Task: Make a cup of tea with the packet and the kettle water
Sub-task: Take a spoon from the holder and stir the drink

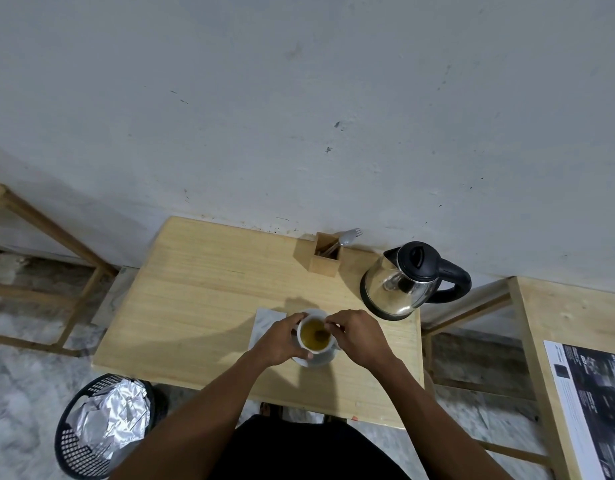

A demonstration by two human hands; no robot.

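Note:
A white cup (319, 350) stands on a white saucer (318, 361) near the front of the wooden table (195, 289). It holds yellow-green tea with a dark tea bag (321, 336) sunk in it. My left hand (281, 341) wraps the cup's left side. My right hand (358, 336) hovers at the right rim, thumb and forefinger pinched together above the tea bag; the string itself is too thin to see. The steel kettle (399, 285) with black lid and handle stands at the back right, lid closed.
A white paper sheet (264, 323) lies under the saucer's left edge. A wooden holder (325, 259) with a grey fork (349, 233) sits against the wall. A black basket (74, 445) with crumpled foil stands on the floor at left. Another table with a printed sheet (590, 403) is at right.

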